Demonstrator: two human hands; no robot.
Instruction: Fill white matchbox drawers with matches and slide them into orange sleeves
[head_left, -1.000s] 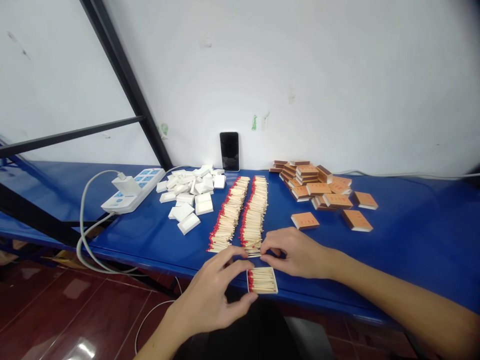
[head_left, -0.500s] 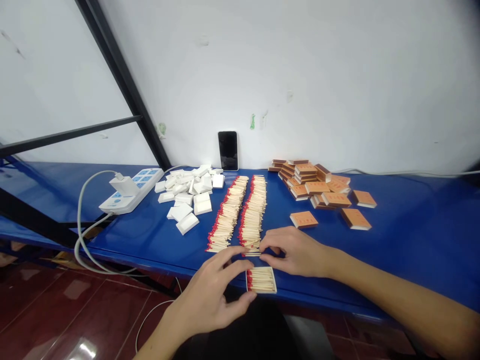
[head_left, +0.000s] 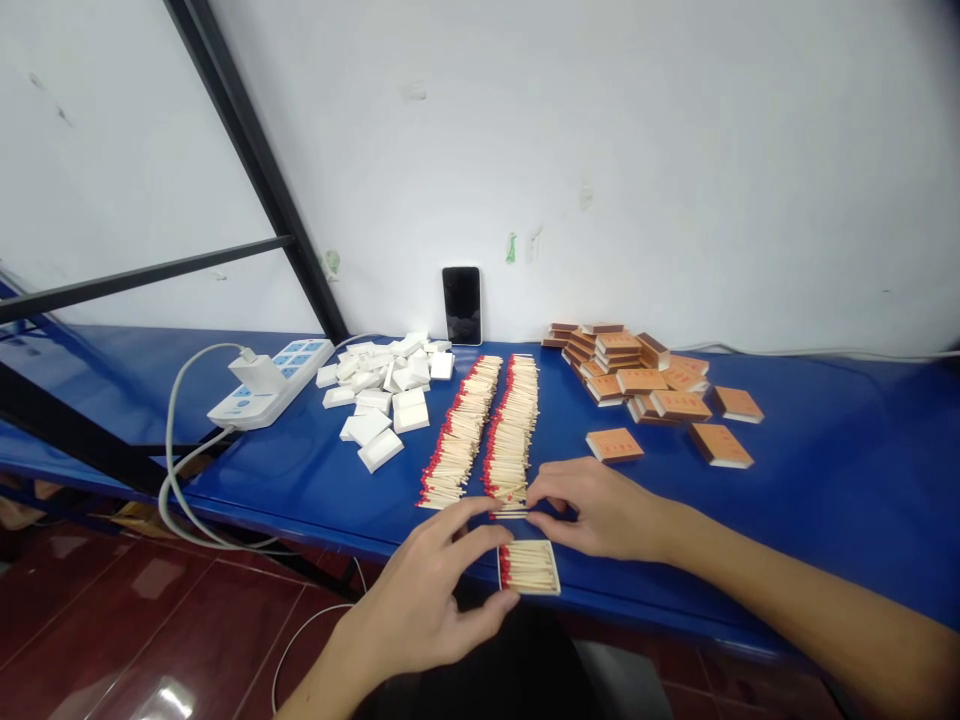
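At the table's front edge lies a small white matchbox tray (head_left: 556, 568) with red-headed matches (head_left: 531, 568) laid side by side in it. My left hand (head_left: 427, 590) grips this tray between thumb and a finger, while its index finger reaches to the near end of the right row of matches (head_left: 514, 425). My right hand (head_left: 600, 510) pinches the plain ends of a few matches there, opposite that index fingertip. Exactly how many it holds is too small to tell. A second row of matches (head_left: 461, 435) runs alongside on the left, heads facing left.
White empty trays (head_left: 382, 385) are heaped at the left, near a power strip (head_left: 274, 385) with a plug and cable. Orange matchbox sleeves (head_left: 637, 380) pile up at the right. A phone (head_left: 462, 305) leans on the wall. A black metal frame (head_left: 262, 180) stands left.
The whole view has shifted slightly, so everything appears a little further right and lower. Both hands keep nearly the same pose at the tray and the row of matches.
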